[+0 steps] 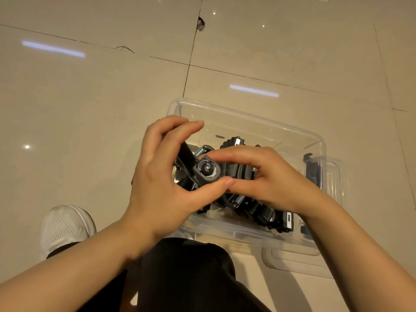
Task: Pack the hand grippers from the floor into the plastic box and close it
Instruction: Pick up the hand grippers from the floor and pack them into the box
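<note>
A clear plastic box (247, 122) sits open on the tiled floor, with several black hand grippers with metal springs (263, 212) lying inside it. Both hands hover over the box's left half around one black hand gripper (206, 170), its round knob end facing up. My left hand (162, 176) curls around it from the left, thumb under the knob and fingers over its handle. My right hand (265, 176) pinches the same gripper from the right, forefinger above the knob. The rest of that gripper is hidden by my hands.
The box's clear lid (315, 262) lies flat on the floor under and to the right of the box. My white shoe (65, 228) is at the lower left, and my dark trouser leg (191, 278) is just below the box.
</note>
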A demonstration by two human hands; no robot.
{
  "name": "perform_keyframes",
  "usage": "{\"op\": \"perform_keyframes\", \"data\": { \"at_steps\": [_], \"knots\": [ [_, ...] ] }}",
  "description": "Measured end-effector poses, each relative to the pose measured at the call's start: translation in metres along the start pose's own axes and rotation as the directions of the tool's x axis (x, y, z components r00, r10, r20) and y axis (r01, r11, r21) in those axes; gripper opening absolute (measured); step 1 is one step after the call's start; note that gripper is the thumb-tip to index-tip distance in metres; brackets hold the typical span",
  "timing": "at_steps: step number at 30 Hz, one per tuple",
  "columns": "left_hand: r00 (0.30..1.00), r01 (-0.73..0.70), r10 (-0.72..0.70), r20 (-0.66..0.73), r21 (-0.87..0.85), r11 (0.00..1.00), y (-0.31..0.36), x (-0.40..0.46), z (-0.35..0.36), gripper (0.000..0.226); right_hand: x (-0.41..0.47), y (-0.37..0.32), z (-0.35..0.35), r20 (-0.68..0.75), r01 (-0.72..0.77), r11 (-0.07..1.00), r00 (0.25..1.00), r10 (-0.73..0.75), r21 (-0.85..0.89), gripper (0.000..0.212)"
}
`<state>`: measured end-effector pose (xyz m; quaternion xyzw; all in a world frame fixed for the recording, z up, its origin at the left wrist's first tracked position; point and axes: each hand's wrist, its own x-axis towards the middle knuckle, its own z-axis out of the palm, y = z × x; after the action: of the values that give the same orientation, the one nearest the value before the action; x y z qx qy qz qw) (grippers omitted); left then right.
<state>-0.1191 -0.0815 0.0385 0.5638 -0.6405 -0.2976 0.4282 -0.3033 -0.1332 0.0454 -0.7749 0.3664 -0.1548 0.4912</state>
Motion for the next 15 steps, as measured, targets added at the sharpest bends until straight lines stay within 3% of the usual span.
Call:
{"op": "perform_keyframes", "data": {
  "at_steps": [4,6,8,10,12,15],
  "knots": [
    [0.999,-0.052,0.052,-0.011,-0.023,0.998,-0.003,0.001,-0.004,0.078,0.006,-0.003,0.003,0.096,0.066,0.998,0.993,-0.065,-0.001,0.043],
    [0.996,-0.080,0.079,0.039,0.034,0.996,-0.013,0.002,-0.007,0.084,0.010,0.002,0.008,0.064,0.117,0.981,0.992,-0.108,-0.153,0.043],
    [0.989,-0.106,0.087,0.118,0.162,0.981,-0.029,-0.001,-0.012,0.091,0.017,0.012,0.012,0.064,0.215,0.882,0.976,-0.208,-0.418,0.038],
    [0.983,-0.094,0.044,0.178,0.284,0.954,-0.049,-0.006,-0.019,0.095,0.023,0.027,0.014,0.123,0.299,0.718,0.950,-0.288,-0.629,0.032],
    [0.973,-0.064,-0.026,0.230,0.372,0.926,-0.068,-0.016,-0.025,0.101,0.025,0.040,0.019,0.222,0.334,0.599,0.941,-0.255,-0.727,0.030],
    [0.935,-0.057,-0.104,0.339,0.433,0.900,-0.084,-0.026,-0.031,0.105,0.019,0.055,0.037,0.370,0.394,0.524,0.916,-0.156,-0.755,0.027]
  ]
}}
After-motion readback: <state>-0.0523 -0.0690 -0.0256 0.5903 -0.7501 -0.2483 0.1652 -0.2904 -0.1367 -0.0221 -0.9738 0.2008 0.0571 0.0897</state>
